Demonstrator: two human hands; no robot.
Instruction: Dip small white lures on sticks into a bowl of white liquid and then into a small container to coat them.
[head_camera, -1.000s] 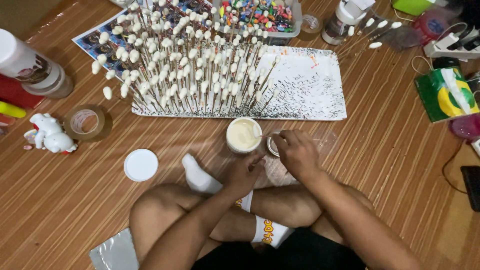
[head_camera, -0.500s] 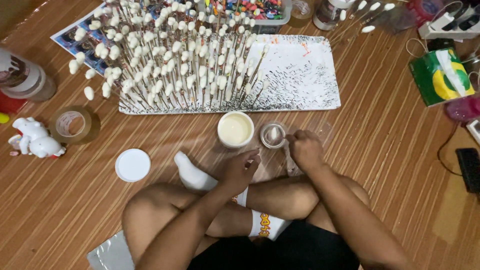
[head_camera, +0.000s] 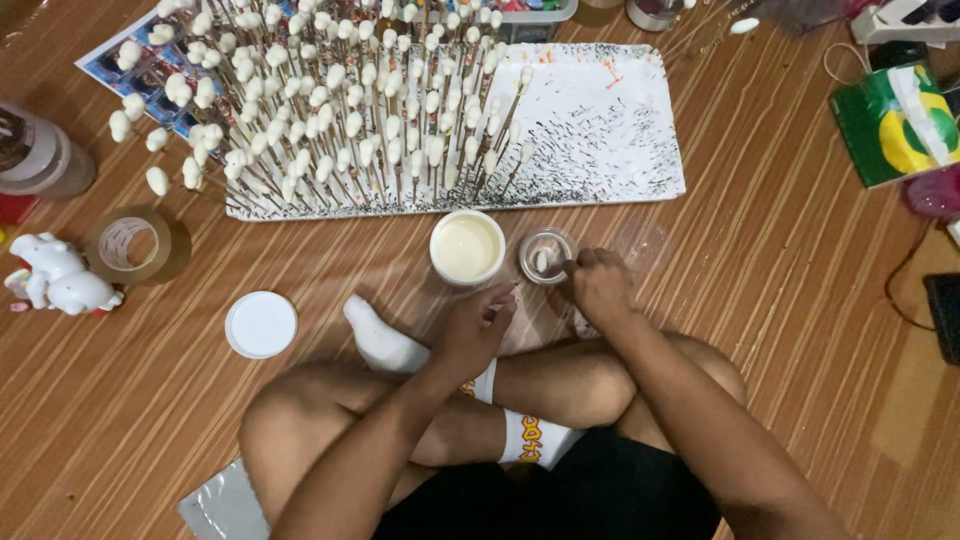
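legs crossed on the wooden floor (head_camera: 800, 300), the person sits at six o'clock with one white sock (head_camera: 378, 338) poking out between the knees. a second ago the right hand (head_camera: 600, 288) hovered over the little clear cup; now it has drawn back slightly toward the knee, curled closed, and seems to pinch a thin stick whose pale tip sits inside the small clear cup (head_camera: 546, 257). that reads to me as the tip being dipped or turned in the cup right now. the left hand (head_camera: 472, 330) has barely shifted: fingers half bent, resting by the shin just below the tub of cream paint (head_camera: 467, 247), and whether it grips anything i can't tell, though a thin sliver shows near its fingertips.

the view itself has dropped nearer to the floor, so more is cut off at twelve o'clock than before.

at nine o'clock lies a white round lid (head_camera: 261, 324), then a roll of brown tape (head_camera: 135, 245) and a white toy figure (head_camera: 62, 282). beyond the cups, the speckled white tray (head_camera: 600, 130) carries a crowd of sticks with white blobs (head_camera: 340, 110), standing upright and leaning left. a green bag (head_camera: 895, 120) sits at two o'clock.

the stick in the right hand is mostly hidden by the knuckles. the containers along the top edge are cropped, and the flat grey thing at seven o'clock is too cut off to name.
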